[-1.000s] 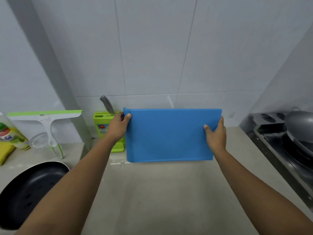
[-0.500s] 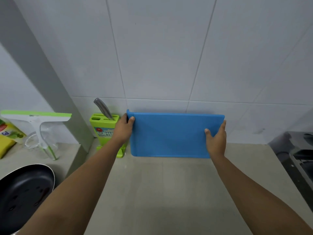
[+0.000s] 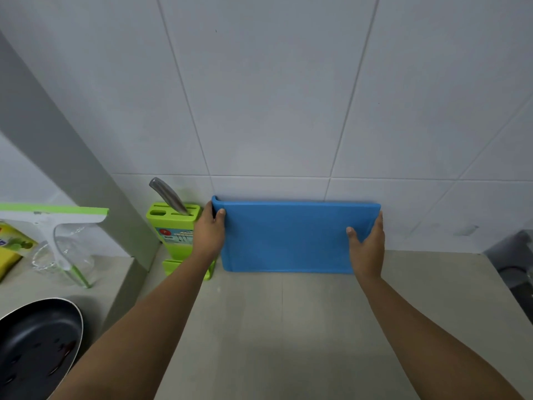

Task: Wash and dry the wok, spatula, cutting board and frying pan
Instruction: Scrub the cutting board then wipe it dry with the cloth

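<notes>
**While both hands hold it, the blue board stands at the wall**

Where the view is nearest, low and well to the left of the left forearm, a dark frying pan (image 3: 37, 342) lies on a lower part of the bench, with wet spots on its inside. Both bare forearms reach forward over the pale bench (image 3: 288, 327).

The left hand (image 3: 209, 235) grips the left short edge of the cutting board (image 3: 288, 238), thumb on the front face and fingers out of sight behind it. The right hand (image 3: 367, 246) holds the right short edge, its thumb spread across the front face and its fingers laid up along the edge. Between the hands the blue board stands on its long edge, its lower edge on the bench and its upper edge at the wall.

Just beside the left hand, on its outer side, stands a green knife block (image 3: 173, 229) with one metal knife handle (image 3: 168, 194) slanting out of a slot. Further left, past a grey pillar (image 3: 57, 168), a white and green squeegee (image 3: 54, 220) stands by a clear container (image 3: 57, 258) and a yellow packet (image 3: 11, 246). Well to the right of the right hand, a dark stove (image 3: 516, 269) shows at the frame's edge. Beyond the hands rises the white tiled wall (image 3: 274, 96).
</notes>
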